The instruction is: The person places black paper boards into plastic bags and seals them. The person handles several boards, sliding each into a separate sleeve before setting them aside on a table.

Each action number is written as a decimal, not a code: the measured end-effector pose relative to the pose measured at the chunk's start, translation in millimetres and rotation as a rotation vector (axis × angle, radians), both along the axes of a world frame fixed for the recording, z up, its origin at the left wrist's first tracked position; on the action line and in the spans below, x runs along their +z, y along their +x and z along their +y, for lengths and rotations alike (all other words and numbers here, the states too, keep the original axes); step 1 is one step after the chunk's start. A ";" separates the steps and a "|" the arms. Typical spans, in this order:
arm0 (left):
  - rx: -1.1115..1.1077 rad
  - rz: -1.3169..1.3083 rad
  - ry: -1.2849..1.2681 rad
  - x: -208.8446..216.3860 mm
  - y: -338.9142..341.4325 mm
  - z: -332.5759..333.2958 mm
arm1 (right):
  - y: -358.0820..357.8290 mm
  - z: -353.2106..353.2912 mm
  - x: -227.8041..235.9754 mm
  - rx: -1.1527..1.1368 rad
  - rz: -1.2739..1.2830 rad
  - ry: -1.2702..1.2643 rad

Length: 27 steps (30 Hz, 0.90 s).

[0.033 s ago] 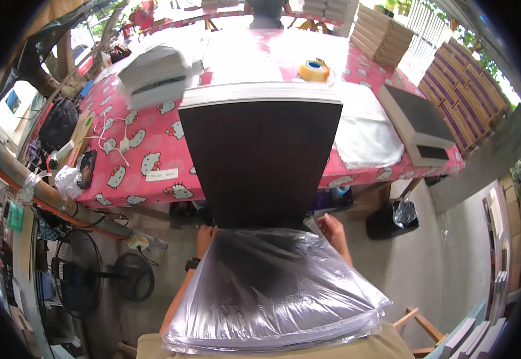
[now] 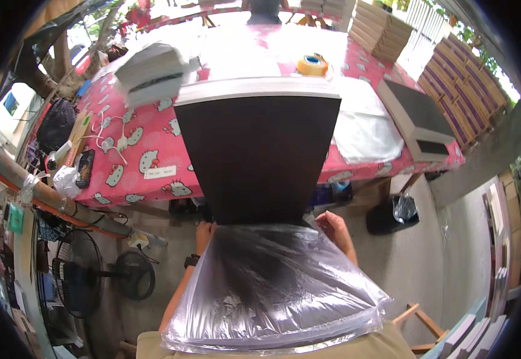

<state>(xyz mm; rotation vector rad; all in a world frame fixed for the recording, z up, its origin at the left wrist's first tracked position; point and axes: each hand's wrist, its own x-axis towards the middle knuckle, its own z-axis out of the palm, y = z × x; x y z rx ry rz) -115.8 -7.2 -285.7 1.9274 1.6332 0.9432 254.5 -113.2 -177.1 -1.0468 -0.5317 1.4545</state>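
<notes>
A thick black-covered stack of white sheets (image 2: 260, 155) leans up against the near table edge, its white page edges facing up and away. Its lower end sits at the mouth of a clear plastic bag (image 2: 326, 293), which lies wrinkled across my lap with white sheets showing at its near end. At the left side of the bag's mouth is my left hand (image 2: 204, 234), its fingers mostly hidden behind the stack and bag. On the other side, my right hand (image 2: 334, 230) has curled fingers closed at the bag's edge.
The table (image 2: 170, 155) wears a pink patterned cloth. On it are wrapped sheets (image 2: 153, 72), a tape roll (image 2: 312, 64), flat clear bags (image 2: 368, 131), a black-topped stack (image 2: 416, 113) and a phone (image 2: 85, 169). A fan (image 2: 78, 272) and black bin (image 2: 392, 218) stand below.
My right hand has shifted slightly, its fingers curling more at the bag's edge. The whole view has tilted a little, and the stack and bag otherwise look much the same.
</notes>
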 end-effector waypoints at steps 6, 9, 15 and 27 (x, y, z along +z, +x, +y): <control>0.021 0.010 -0.049 9.3 -4.7 -3.9 | 0.8 -13.9 62.3 0.439 -0.717 0.086; 0.120 -0.130 -0.245 3.7 -3.0 -2.9 | 0.3 -10.3 55.6 0.437 -0.585 0.091; 0.073 -0.216 -0.377 21.3 -5.1 -10.0 | -6.4 14.4 26.4 0.169 0.014 -0.098; -0.207 0.266 -0.049 39.3 -18.1 15.6 | -18.3 66.1 -104.7 -0.331 -1.271 -0.149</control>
